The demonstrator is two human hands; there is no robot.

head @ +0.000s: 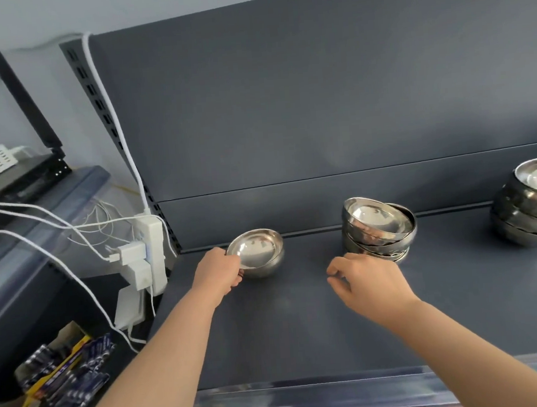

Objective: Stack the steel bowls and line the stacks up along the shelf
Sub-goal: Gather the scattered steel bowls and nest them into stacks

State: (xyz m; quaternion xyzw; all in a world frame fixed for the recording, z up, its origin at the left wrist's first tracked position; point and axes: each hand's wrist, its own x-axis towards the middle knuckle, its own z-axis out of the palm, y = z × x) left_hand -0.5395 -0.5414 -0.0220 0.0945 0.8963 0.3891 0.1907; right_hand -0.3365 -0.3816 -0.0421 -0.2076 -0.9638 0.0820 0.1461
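— Status of the left hand?
— The left hand (219,271) is pinching the near rim of a single steel bowl (258,252), which is sitting at the shelf's (302,329) left end.
— And the right?
— The right hand (366,279) is hovering with its fingers loosely curled, gripping nothing, just before the middle stack (378,226). A second stack (531,208) is standing well apart, far right.

On the shelf (302,329) we see three groups in a row along the far edge: a single bowl (259,252) at left, a middle stack (377,230), and a right stack (531,211) at the far right. Our left hand (219,271) holds the single bowl's near-left rim; our right hand (368,280) sits just near of the middle stack. A power strip (152,254) hangs left of the shelf.
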